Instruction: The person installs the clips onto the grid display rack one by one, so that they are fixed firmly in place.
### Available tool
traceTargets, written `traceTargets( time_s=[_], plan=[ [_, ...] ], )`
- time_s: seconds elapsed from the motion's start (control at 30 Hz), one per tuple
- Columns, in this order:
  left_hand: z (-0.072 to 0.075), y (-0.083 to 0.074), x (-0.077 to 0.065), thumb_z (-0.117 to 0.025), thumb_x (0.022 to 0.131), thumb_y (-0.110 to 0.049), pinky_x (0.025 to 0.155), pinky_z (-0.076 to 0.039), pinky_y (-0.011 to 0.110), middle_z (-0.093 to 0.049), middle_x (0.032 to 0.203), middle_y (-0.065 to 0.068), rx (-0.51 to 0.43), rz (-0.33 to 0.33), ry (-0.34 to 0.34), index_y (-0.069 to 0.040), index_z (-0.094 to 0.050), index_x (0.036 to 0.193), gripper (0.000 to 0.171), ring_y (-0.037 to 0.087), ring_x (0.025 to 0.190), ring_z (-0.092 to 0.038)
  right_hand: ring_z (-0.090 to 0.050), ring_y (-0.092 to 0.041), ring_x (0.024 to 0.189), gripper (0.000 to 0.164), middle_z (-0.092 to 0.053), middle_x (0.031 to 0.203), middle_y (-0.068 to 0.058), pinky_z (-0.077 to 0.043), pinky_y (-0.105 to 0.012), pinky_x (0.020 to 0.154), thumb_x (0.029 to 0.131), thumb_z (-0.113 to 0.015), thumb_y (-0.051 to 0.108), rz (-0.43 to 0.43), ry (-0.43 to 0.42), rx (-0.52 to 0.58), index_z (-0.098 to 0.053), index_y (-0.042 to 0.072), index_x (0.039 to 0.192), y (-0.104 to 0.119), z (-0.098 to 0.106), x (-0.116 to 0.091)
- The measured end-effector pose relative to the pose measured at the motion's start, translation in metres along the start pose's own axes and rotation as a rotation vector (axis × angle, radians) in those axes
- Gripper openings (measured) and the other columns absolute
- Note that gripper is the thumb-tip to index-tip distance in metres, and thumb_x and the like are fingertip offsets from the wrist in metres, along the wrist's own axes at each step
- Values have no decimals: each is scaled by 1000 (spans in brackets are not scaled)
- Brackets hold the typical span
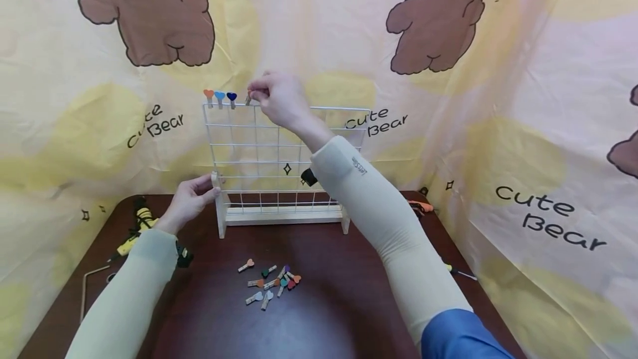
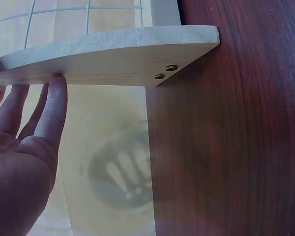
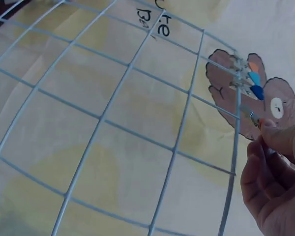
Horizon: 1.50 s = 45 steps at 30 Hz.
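Note:
My right hand pinches a small wooden clothespin with a reddish heart at the top wire of a white grid rack. In the right wrist view the clothespin sits right by the wire, its heart partly covered by the fingertips. Left of it, an orange, a light blue and a dark blue heart clothespin stand clipped along the same wire. My left hand holds the rack's wooden side post, with its fingers against the wood.
Several loose heart clothespins lie on the dark wood table in front of the rack. A yellow-handled tool and a bent metal rod lie at the left. Orange-handled tool and a screwdriver are at the right edge.

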<state>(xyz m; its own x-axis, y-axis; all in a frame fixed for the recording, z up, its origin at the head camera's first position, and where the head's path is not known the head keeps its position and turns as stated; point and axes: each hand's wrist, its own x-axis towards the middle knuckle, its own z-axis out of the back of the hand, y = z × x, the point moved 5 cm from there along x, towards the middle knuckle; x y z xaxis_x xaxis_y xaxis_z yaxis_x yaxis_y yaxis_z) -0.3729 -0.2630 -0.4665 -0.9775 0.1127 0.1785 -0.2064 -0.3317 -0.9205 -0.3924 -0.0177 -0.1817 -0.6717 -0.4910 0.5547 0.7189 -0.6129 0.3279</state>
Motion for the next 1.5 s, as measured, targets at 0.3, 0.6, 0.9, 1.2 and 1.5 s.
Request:
traceTargets(
  time_s=[0.3, 0.6, 0.9, 1.2, 1.5],
  plan=[
    [-2, -9, -4, -67, 107, -23, 90, -51, 11, -62, 147, 21, 15, -1, 27, -7, -58, 152, 49, 7, 119, -64, -65, -11, 97, 20, -74, 104, 3, -50, -24, 89, 104, -66, 14, -2, 124, -192, -85, 17, 109, 10, -7, 12],
    [-8, 1, -4, -68, 106, -23, 91, -52, 13, -61, 148, 21, -21, 5, 24, -6, -55, 154, 53, 1, 119, -62, -71, -12, 85, 31, -75, 99, -4, -55, -22, 82, 100, -74, 11, 112, -78, -5, -74, 5, 131, -2, -7, -37],
    [-7, 1, -5, -67, 107, -19, 90, -54, 14, -59, 149, 24, -28, -12, 20, -2, -50, 157, 55, 1, 118, -63, -73, -13, 85, 19, -80, 100, -5, -59, -22, 75, 96, -77, 6, 76, 261, 203, -80, 5, 114, -60, -82, -177],
    [-4, 0, -7, -70, 105, -22, 89, -56, 16, -66, 144, 13, -51, -13, 6, -2, -50, 157, 59, 0, 115, -65, -63, 6, 71, 6, -70, 73, 25, -51, -16, 69, 87, -89, 26, -168, 704, 124, -84, 23, 89, -100, -173, -304],
    [-4, 0, -4, -70, 105, -24, 88, -56, 16, -68, 141, 12, -40, -25, 6, -2, -51, 156, 59, -2, 112, -65, -58, 1, 65, 20, -62, 63, 25, -48, -19, 63, 88, -89, 31, -216, 713, 80, -76, 30, 72, -94, -182, -320]
  ],
)
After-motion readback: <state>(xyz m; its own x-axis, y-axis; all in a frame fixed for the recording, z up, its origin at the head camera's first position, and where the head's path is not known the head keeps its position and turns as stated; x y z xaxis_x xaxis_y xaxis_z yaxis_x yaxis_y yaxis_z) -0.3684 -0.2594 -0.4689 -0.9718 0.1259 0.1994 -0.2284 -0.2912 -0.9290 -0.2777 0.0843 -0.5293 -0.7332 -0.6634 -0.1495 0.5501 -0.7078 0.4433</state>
